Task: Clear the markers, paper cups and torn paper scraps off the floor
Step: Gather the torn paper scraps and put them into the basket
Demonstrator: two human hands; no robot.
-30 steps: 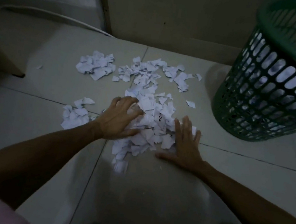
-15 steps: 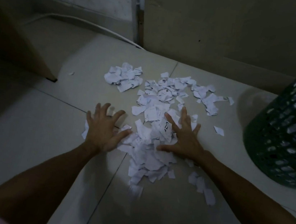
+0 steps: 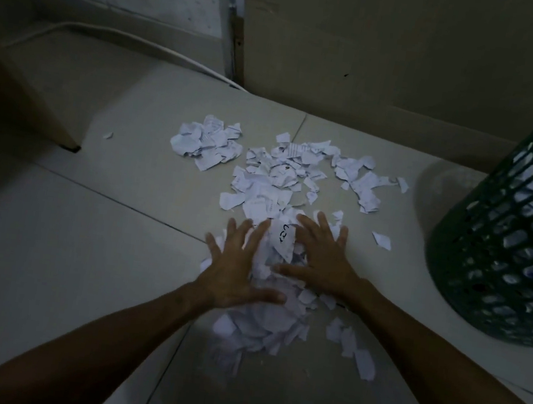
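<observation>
- Lying on the tiled floor (image 3: 89,246), the torn paper scraps (image 3: 281,183) spread from the far middle of the scene toward the near middle, white, some with printed lines or dark marks.
- Near part of the spread is heaped into a pile (image 3: 259,323) between and under the two hands; one upright scrap with a black scribble (image 3: 282,239) stands between the fingers of both hands.
- A separate far-left cluster (image 3: 206,144) sits just apart from the main spread; a single scrap (image 3: 381,240) lies to the right, between the hands and the basket; a few more (image 3: 352,347) lie near-right, beside the right forearm; one tiny piece (image 3: 107,135) lies well off to the left.
- Left hand (image 3: 236,276): palm down on the left flank of the pile, fingers straight and splayed, thumb stretched right across the paper. Grip fully open, pressing, nothing enclosed.
- Right hand (image 3: 325,260): palm down on the right flank, fingers straight and spread, thumb pointing left toward the other hand. Grip fully open, pressing paper, nothing enclosed.
- Green lattice basket (image 3: 502,253) stands on the floor at the right, white paper visible through its openings.
- White cable (image 3: 137,39) runs along the far wall base; a brown furniture edge (image 3: 33,110) at far left.
</observation>
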